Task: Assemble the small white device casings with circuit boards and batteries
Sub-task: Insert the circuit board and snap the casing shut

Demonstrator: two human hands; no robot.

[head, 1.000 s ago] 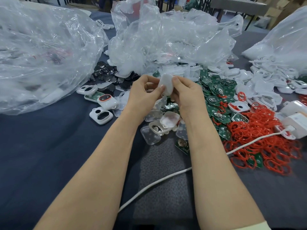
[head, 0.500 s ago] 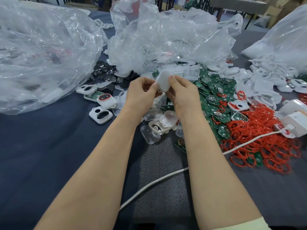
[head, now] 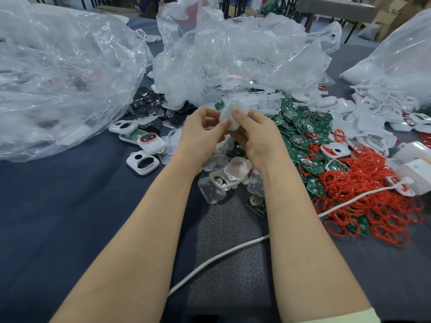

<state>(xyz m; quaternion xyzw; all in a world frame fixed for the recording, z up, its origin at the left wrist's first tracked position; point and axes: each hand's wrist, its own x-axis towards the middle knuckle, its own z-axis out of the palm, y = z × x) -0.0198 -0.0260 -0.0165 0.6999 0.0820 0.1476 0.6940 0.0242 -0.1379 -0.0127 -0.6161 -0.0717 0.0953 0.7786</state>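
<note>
A small white device casing [head: 234, 113] is held in the air above the table, pinched between both hands. My left hand [head: 202, 134] grips its left side with thumb and fingertips. My right hand [head: 256, 134] holds its right side, thumb on top. Under the hands lie translucent casing halves [head: 212, 190] and a white frame [head: 223, 179]. A heap of green circuit boards [head: 300, 134] lies to the right, next to a pile of red rubber rings [head: 363, 194]. A finished casing with a red ring [head: 151, 142] rests on the left.
Large clear plastic bags [head: 60, 75] fill the left and the back of the blue table [head: 58, 217]. More white casings [head: 373, 117] spread at right. A white cable [head: 221, 255] crosses the near table toward a white box [head: 417, 173]. Black parts [head: 149, 106] lie behind the hands.
Both hands have lifted the white casing slightly up and away, and turned it between the fingers.
</note>
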